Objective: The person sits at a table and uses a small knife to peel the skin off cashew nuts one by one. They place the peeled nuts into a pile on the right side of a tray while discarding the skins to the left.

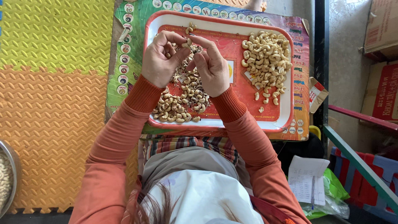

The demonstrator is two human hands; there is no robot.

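Both hands meet over the red tray (286,112), left hand (161,58) and right hand (212,66) pinching one cashew (188,42) together, with the peeled pile (266,58) at three o'clock.

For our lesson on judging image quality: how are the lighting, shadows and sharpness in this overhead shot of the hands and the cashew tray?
Head view: soft, even daylight with no hard shadows; mild sheen on the tray rim; hands and both cashew piles are sharp; the hair at the bottom edge is blurred.
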